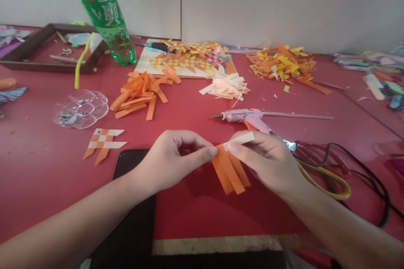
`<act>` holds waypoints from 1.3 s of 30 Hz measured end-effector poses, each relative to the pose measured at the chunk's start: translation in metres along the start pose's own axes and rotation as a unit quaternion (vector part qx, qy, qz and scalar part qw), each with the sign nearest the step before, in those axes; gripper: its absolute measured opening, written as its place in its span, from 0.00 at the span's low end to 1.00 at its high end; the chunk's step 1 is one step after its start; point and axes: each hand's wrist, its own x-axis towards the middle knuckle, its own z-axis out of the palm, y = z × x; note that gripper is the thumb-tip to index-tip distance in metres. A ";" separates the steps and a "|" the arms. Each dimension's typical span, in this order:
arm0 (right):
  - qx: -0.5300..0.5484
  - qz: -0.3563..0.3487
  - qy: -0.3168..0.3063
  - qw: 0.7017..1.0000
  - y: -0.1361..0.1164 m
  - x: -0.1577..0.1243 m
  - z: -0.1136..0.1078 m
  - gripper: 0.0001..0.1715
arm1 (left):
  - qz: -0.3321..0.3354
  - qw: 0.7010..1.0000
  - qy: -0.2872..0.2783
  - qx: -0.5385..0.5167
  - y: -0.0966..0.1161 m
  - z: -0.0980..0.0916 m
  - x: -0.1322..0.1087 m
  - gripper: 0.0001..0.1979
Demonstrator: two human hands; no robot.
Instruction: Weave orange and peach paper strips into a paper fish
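My left hand (172, 157) pinches the top of a small bunch of orange paper strips (231, 172) that hang down over the red table (189, 210). My right hand (268, 159) grips the same bunch from the right, and its fingers also hold a cream paper strip (241, 138) laid across the orange tops. Both hands are closed and hover just above the table, near its front edge.
A pink glue gun (249, 116) and scissors (318, 162) lie behind my right hand, with a black cable (375, 185). Piles of orange strips (139, 94), cream strips (225, 86), paper scraps (280, 63), a woven piece (104, 141), a clear plastic tray (80, 109), a green bottle (104, 12) and a black tablet (132, 218).
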 end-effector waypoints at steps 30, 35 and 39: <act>-0.001 -0.048 0.057 0.997 -0.001 0.002 0.001 0.02 | 0.069 0.987 0.040 -0.138 -0.007 0.004 0.000 0.07; -0.040 -0.040 0.026 0.998 -0.010 -0.002 0.002 0.05 | 0.115 0.989 0.040 -0.080 -0.009 0.005 -0.002 0.06; -0.146 -0.132 0.041 0.980 -0.006 -0.004 0.000 0.05 | 0.210 0.969 0.125 0.040 -0.012 0.007 -0.001 0.10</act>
